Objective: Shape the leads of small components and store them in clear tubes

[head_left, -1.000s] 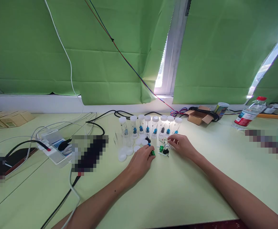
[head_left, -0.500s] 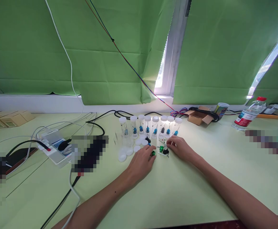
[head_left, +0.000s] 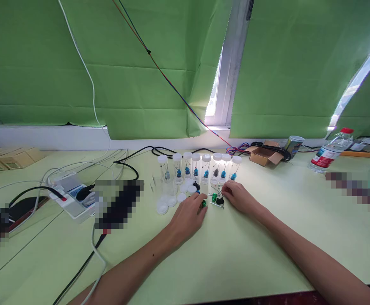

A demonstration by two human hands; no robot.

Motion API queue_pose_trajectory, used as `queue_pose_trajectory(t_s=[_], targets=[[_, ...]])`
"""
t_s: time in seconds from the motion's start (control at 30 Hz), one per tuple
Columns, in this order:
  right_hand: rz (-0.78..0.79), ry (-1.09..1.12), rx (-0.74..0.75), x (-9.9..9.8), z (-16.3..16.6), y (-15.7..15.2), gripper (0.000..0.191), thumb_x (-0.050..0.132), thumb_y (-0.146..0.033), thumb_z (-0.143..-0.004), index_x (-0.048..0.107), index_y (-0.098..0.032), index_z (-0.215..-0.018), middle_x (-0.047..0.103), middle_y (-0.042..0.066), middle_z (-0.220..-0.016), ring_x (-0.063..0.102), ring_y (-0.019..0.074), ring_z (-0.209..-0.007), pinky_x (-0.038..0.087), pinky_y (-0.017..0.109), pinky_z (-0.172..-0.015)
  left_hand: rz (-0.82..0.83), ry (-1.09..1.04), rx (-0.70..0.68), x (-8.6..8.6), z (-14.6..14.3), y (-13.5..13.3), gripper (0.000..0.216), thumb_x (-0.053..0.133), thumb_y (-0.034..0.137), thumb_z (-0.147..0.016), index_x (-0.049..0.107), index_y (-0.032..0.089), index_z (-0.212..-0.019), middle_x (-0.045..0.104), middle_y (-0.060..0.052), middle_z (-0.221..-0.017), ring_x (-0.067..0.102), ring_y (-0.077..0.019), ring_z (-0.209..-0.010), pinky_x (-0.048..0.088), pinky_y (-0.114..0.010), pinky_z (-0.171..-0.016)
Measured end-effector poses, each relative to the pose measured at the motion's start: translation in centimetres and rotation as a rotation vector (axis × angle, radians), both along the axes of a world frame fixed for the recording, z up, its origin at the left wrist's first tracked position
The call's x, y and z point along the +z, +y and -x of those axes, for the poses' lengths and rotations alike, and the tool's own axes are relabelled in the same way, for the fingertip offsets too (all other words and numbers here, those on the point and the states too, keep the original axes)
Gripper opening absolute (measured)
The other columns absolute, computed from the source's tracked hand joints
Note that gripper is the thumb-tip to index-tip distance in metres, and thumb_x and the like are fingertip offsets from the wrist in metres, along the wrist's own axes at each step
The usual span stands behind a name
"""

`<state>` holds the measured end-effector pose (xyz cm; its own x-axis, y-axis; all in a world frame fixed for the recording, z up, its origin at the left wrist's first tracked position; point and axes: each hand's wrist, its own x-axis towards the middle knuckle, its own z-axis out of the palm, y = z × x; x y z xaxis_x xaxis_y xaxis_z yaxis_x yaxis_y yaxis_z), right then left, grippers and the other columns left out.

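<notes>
Green cloth (head_left: 45, 63) is hung over the window beyond both hands; pale green table (head_left: 242, 262) is seen under them. Left hand (head_left: 189, 212) is lowered to the tabletop, fingers curved, thumb apart, 1 green piece (head_left: 203, 203) partly covered at its fingertips. Whether it's gripped can't be told. Right hand (head_left: 237, 195) is curled, fingertips drawn together at the metal pins (head_left: 216, 206); too small to tell if 1 is pinched.

Between the hands, 1 green part (head_left: 214, 197) and 1 black part (head_left: 219, 201) are scattered among the pins. Just past the left fingertips, 1 dark part (head_left: 197, 186) is seen. Beyond both hands, 8 white-capped tubes (head_left: 196, 167) are lined up upright, small parts, mostly blue, visible inside. Left of the left fingertips, white caps (head_left: 171, 201) and clear tubes (head_left: 167, 185) are grouped.

Well left of the left hand, a white power strip (head_left: 77, 208) is plugged with cables. Beyond the right hand, a cardboard box (head_left: 258, 159) is placed; farther right, a red-capped bottle (head_left: 326, 156).
</notes>
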<state>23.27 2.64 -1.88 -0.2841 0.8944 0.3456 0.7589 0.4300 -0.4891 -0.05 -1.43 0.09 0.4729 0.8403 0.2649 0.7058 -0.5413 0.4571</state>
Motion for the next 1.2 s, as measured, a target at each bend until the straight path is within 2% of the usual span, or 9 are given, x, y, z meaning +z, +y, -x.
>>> queue_pose_trajectory(t_s=[0.47, 0.7, 1.2], targets=[[-0.003, 0.018, -0.042, -0.6, -0.06, 0.29, 0.012, 0.048, -0.024, -0.091, 0.057, -0.02, -0.085, 0.059, 0.005, -0.087, 0.055, 0.0179, -0.076, 0.044, 0.03, -0.068, -0.02, 0.002, -0.003, -0.2, -0.11, 0.04, 0.021, 0.046, 0.022, -0.09, 0.059, 0.022, -0.107, 0.061, -0.003, -0.092, 0.057, -0.0176, -0.076, 0.042, -0.03, -0.067], [0.015, -0.036, -0.063, -0.53, 0.26, 0.19, 0.011, 0.05, -0.023, -0.09, 0.055, -0.02, -0.081, 0.058, 0.005, -0.085, 0.055, 0.0181, -0.075, 0.043, 0.029, -0.066, -0.019, 0.011, -0.004, -0.11, -0.19, -0.09, 0.019, 0.047, 0.021, -0.09, 0.058, 0.021, -0.104, 0.06, -0.003, -0.091, 0.057, -0.0176, -0.076, 0.041, -0.03, -0.067], [0.013, -0.084, -0.096, -0.24, 0.52, -0.1, 0.017, 0.039, -0.023, -0.094, 0.047, -0.02, -0.079, 0.058, 0.006, -0.086, 0.055, 0.019, -0.075, 0.043, 0.031, -0.068, -0.029, -0.002, -0.008, -0.32, -0.16, -0.06, 0.019, 0.046, 0.023, -0.09, 0.058, 0.022, -0.105, 0.06, -0.003, -0.092, 0.057, -0.0177, -0.077, 0.041, -0.03, -0.066]])
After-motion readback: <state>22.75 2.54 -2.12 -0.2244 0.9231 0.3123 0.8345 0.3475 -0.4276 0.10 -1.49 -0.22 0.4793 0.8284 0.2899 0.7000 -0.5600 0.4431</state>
